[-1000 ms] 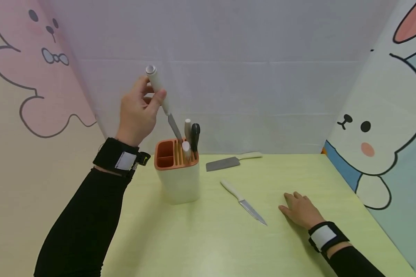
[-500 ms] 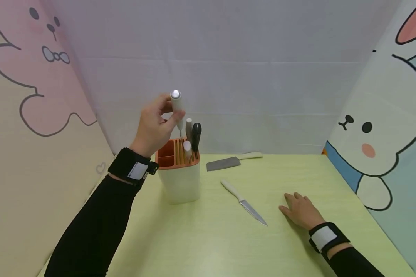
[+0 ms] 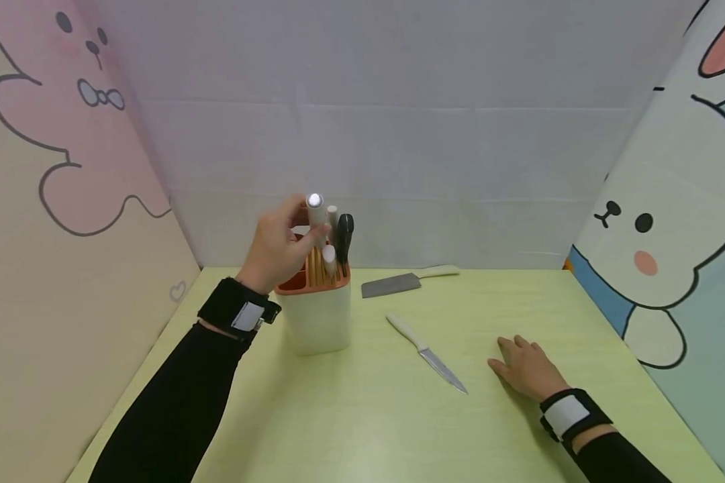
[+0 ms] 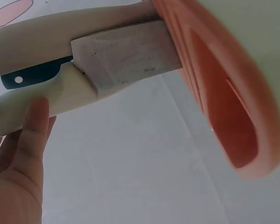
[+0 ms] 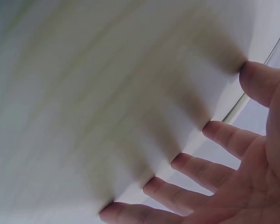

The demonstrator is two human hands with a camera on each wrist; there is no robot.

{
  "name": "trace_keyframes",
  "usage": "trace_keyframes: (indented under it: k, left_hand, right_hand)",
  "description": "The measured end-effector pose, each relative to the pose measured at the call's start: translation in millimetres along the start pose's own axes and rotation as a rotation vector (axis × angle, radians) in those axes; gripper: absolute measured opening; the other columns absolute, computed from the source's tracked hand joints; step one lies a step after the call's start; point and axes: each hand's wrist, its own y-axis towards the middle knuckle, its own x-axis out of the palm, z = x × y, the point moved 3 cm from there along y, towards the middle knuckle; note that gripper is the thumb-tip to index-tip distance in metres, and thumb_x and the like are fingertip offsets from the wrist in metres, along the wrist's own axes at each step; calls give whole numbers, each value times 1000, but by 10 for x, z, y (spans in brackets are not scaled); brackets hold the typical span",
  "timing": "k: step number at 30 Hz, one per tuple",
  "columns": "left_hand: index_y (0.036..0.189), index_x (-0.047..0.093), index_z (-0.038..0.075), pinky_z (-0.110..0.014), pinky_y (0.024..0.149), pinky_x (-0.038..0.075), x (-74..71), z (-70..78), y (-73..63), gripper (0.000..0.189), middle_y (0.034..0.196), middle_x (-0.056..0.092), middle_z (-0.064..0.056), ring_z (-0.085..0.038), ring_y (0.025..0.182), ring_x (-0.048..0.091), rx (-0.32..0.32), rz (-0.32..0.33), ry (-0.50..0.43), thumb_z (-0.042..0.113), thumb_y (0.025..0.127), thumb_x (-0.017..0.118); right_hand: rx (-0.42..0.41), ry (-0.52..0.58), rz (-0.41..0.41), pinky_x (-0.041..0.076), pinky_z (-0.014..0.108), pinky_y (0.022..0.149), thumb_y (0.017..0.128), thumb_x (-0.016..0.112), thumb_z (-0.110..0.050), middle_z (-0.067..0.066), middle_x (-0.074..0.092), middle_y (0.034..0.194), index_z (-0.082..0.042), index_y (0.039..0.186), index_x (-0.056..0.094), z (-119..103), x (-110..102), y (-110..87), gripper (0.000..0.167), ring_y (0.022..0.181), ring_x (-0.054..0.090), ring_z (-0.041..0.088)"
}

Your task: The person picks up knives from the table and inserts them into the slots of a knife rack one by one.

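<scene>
The knife (image 3: 317, 215) is pinched by the left grip (image 3: 278, 247); the right grip (image 3: 527, 369) is rested, unclenched, on the table (image 3: 362, 416). If tilted, the blade (image 4: 126, 56) could be jammed in the block (image 3: 317, 322).

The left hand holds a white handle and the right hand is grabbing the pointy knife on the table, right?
Not quite: the right hand isn't grabbing the pointy knife; the head view shows it resting on the table, apart from that knife. The left hand does hold a white handle.
</scene>
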Motion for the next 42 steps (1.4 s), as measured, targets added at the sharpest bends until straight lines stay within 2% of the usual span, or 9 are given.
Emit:
trace_keyframes:
  k: [6, 15, 23, 27, 33, 42]
  left_hand:
    - [114, 55, 3, -39, 76, 57, 82, -117, -117, 27, 110, 67, -13, -23, 98, 65, -36, -50, -37, 10, 91, 67]
    - [110, 55, 6, -36, 76, 57, 127, -225, -176, 24, 106, 67, -11, -22, 97, 65, -32, -36, -27, 7, 90, 68]
    - [108, 54, 3, -28, 64, 52, 158, -241, -204, 17, 99, 65, -10, -20, 81, 61, -78, -60, -2, 9, 94, 63]
    - [111, 53, 3, -27, 62, 50, 172, -242, -206, 19, 100, 64, -10, -20, 76, 57, -78, -82, 6, 10, 95, 60]
    - [110, 52, 3, -27, 64, 51, 195, -271, -211, 18, 102, 63, -10, -18, 77, 57, -75, -87, 11, 12, 96, 59]
    - [110, 51, 3, -28, 59, 43, 207, -278, -223, 18, 103, 64, -10, -20, 73, 51, -70, -78, 47, 12, 96, 58]
  right_hand:
    - [7, -2, -13, 31, 64, 100, 92, 62, -37, 38, 48, 125, 11, 129, 51, 2, 6, 2, 62, 118, 44, 53]
    - [2, 0, -4, 32, 64, 99, 92, 62, -37, 39, 48, 126, 11, 129, 51, 17, 21, -5, 61, 118, 44, 54]
    - [-4, -4, -1, 31, 64, 100, 92, 62, -36, 38, 49, 125, 11, 129, 51, 27, 21, -8, 60, 118, 44, 53]
    - [5, -5, -5, 31, 64, 100, 92, 62, -36, 38, 48, 126, 11, 129, 51, 25, 4, -17, 61, 118, 44, 53]
    - [3, 1, 4, 31, 64, 99, 92, 63, -34, 39, 48, 125, 11, 128, 51, 4, -8, -29, 60, 117, 44, 54]
    - [6, -4, 5, 30, 64, 101, 92, 62, -34, 39, 48, 126, 11, 128, 51, -2, 6, -21, 60, 119, 43, 54]
